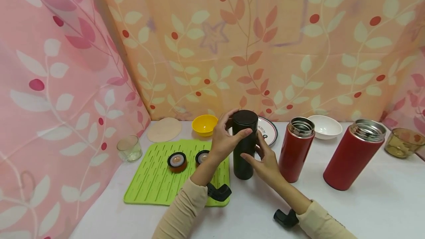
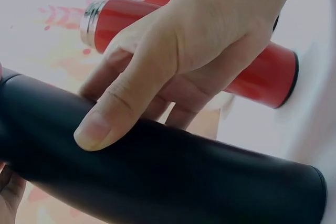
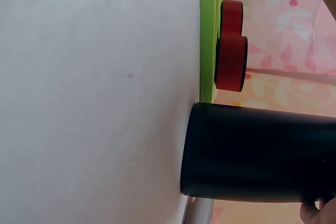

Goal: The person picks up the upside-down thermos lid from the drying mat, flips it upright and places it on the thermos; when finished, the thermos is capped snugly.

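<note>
A black flask [image 1: 244,158] with its black lid [image 1: 245,117] on stands upright on the white table [image 1: 382,209], just right of the green mat [image 1: 156,180]. My left hand [image 1: 228,135] grips the flask at its top, fingers curled round the lid's edge. My right hand [image 1: 260,156] holds the body lower down, thumb on the front. The left wrist view shows the right hand [image 2: 199,51] with its thumb pressed on the black flask [image 2: 184,177]. In the right wrist view I see the black flask's [image 3: 252,153] base on the table.
Two red flasks [image 1: 296,150] [image 1: 352,155] stand open to the right. Two red lids [image 1: 177,161] [image 1: 201,156] lie on the mat. Behind are a yellow bowl [image 1: 204,124], a plate [image 1: 269,130], a white bowl [image 1: 324,126], an amber glass bowl [image 1: 403,142] and a glass [image 1: 129,148].
</note>
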The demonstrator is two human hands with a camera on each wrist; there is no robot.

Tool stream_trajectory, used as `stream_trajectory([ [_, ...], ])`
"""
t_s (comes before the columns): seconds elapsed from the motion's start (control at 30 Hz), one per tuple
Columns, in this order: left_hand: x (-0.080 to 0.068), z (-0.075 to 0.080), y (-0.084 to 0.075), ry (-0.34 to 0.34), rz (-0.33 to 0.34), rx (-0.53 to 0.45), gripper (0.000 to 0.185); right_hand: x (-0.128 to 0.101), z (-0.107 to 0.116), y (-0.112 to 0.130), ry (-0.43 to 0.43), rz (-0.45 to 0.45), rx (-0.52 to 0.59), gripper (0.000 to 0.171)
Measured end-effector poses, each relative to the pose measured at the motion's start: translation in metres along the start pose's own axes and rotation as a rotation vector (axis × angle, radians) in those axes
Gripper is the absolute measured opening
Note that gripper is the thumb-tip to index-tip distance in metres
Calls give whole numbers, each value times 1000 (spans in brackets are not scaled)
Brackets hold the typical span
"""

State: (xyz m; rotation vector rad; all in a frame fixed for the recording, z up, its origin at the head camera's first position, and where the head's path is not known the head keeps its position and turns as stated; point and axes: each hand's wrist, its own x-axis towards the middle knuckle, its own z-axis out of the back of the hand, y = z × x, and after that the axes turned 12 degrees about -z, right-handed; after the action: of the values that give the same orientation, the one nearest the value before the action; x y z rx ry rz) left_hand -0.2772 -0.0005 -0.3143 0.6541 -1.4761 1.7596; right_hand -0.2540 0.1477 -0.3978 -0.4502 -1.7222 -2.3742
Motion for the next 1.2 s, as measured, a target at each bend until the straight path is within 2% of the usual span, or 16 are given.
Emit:
stream_trajectory([
  [0.2, 3, 10, -20, 42, -35, -39, 56, 0, 2, 1, -4, 3, -7, 87],
  [0.37, 4, 12, -24, 47, -67, -47, 56, 2, 1, 2, -4, 6, -1, 87],
  [0.57, -1, 11, -23, 27, -22, -70, 60, -1, -2, 2, -19, -34, 14, 87],
  [0.77, -3, 10, -23, 12, 7, -91, 63, -2, -4, 0, -32, -23, 35, 86],
  [0.97, -2, 16, -20, 90, 60, -170, 62, -3, -3, 3, -23, -25, 46, 84],
  [1.07, -5, 19, -7, 110, 67, -198, 60, -4, -3, 3, -21, -24, 54, 84],
  [1.2, -10, 26, 11, 100, 37, -203, 55, -4, -2, 1, -16, -35, 58, 86],
])
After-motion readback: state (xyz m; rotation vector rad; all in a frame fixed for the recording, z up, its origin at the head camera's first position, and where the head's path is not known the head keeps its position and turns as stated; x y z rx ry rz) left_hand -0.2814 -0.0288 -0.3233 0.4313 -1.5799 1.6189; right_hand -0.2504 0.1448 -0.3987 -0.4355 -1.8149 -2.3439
